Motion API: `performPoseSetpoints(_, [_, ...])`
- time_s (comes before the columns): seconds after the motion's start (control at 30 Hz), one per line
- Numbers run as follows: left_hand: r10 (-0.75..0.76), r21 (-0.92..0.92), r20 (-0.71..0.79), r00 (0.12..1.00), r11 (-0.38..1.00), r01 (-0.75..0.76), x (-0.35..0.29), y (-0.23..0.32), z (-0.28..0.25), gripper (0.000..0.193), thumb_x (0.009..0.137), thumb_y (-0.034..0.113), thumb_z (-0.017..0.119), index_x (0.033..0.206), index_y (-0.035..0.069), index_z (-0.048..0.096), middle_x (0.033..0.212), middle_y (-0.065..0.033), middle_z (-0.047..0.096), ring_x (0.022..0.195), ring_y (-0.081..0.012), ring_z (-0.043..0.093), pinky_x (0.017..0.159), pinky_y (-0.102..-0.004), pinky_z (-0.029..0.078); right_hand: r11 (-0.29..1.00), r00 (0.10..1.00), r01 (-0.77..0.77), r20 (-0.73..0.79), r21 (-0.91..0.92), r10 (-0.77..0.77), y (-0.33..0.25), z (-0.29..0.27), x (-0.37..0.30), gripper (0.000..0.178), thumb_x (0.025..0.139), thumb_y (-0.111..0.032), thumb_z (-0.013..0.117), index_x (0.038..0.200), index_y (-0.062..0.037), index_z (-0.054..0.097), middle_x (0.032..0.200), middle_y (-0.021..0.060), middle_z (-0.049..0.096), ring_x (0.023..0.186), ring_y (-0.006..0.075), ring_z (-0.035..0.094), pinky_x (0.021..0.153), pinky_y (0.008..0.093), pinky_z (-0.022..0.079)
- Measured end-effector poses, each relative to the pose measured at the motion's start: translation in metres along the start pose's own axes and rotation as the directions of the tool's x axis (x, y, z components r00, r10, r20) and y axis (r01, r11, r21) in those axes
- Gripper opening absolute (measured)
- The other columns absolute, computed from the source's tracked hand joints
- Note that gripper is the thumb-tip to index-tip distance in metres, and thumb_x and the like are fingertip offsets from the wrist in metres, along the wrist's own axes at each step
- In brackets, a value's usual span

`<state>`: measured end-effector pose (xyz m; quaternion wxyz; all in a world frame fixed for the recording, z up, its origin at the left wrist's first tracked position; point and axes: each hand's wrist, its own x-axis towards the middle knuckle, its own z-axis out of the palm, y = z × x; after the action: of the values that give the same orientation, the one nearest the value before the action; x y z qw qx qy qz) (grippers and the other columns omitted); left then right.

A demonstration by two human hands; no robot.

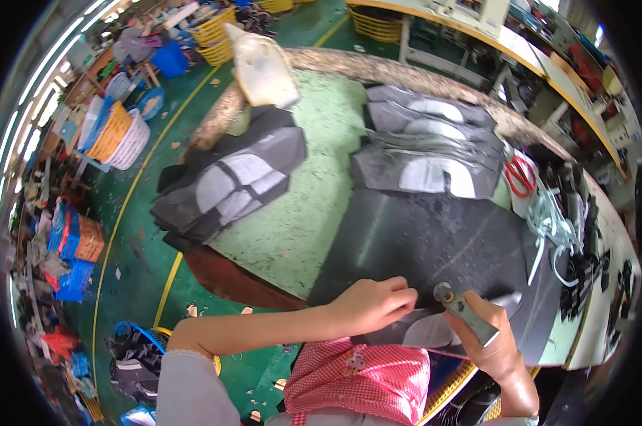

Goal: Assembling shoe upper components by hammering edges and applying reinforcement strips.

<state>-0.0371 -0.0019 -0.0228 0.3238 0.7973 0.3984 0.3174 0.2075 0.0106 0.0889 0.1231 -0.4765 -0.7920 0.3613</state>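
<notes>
Low in the middle, my left hand [376, 305] has its fingers curled together beside a grey and black cut piece [434, 328]; whatever they pinch is hidden. My right hand [492, 344] grips a metal hammer [470, 317], its round face close to the same piece. That piece lies at the near edge of a black board [434, 241] on the table. Behind the board, several similar dark pieces with light grey patches [431, 176] overlap in a row. Another stack of dark pieces [236, 177] lies to the left.
Red-handled scissors [521, 176] and pale blue-green straps [546, 216] lie at the table's right side. A whitish container [264, 69] stands at the far edge. Yellow baskets [218, 32] and a blue bin [169, 59] stand on the green floor. A long workbench [519, 48] runs behind.
</notes>
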Motion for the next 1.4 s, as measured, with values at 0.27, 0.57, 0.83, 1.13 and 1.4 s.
performPoseSetpoints(0.27, [0.252,0.23,-0.016,0.968,0.943,-0.242,0.022,-0.003,0.007,0.02,0.074,0.015,0.086,0.092,0.015,0.079,0.089,0.0014,0.064,0.089,-0.0211,0.062,0.073,-0.0361,0.052,0.994,0.998,-0.018,0.059,0.112,0.011,0.031,-0.002,-0.017,0.018,0.102,-0.008,0.065,0.119,-0.0029,0.057,0.081,0.023,0.066,0.08,0.0472,0.068,0.064,0.0449,0.053])
performPoseSetpoints(0.57, [0.319,0.326,0.091,0.943,0.885,-0.331,0.016,-0.006,-0.004,0.028,0.068,0.017,0.087,0.094,0.019,0.079,0.094,0.0026,0.066,0.094,-0.023,0.061,0.079,-0.0384,0.049,0.989,0.982,-0.139,0.132,0.046,0.132,0.029,0.006,-0.011,0.022,0.103,-0.011,0.066,0.119,-0.0044,0.053,0.076,0.0207,0.065,0.078,0.0415,0.073,0.061,0.042,0.052])
performPoseSetpoints(0.83, [0.352,0.39,0.07,0.934,0.852,-0.35,0.006,-0.005,-0.008,0.025,0.067,0.014,0.086,0.091,0.018,0.08,0.095,0.0019,0.064,0.101,-0.0246,0.061,0.088,-0.0418,0.049,0.996,0.995,-0.022,0.092,-0.081,0.03,0.023,0.014,-0.003,0.019,0.102,-0.005,0.063,0.118,0.0001,0.055,0.081,0.0185,0.062,0.072,0.0403,0.072,0.056,0.043,0.052])
performPoseSetpoints(1.13, [0.279,0.402,0.01,0.96,0.878,-0.259,-0.004,-0.007,-0.014,0.028,0.064,0.018,0.089,0.091,0.02,0.08,0.1,0.0021,0.066,0.102,-0.0254,0.061,0.089,-0.0447,0.046,1.0,0.988,-0.003,0.155,0.028,-0.001,0.018,0.024,0.002,0.036,0.09,-0.01,0.07,0.115,-0.0024,0.045,0.081,0.0242,0.069,0.08,0.047,0.072,0.066,0.0497,0.058])
performPoseSetpoints(1.4, [0.026,0.284,-0.168,0.985,0.958,0.023,-0.023,-0.004,-0.006,0.021,0.069,0.018,0.09,0.086,0.021,0.078,0.105,0.0039,0.065,0.109,-0.0258,0.057,0.093,-0.0457,0.042,0.986,0.982,0.003,0.186,0.165,-0.034,0.019,0.033,0.0,0.012,0.104,-0.004,0.063,0.111,0.001,0.054,0.075,0.0158,0.063,0.067,0.0347,0.072,0.054,0.0378,0.049])
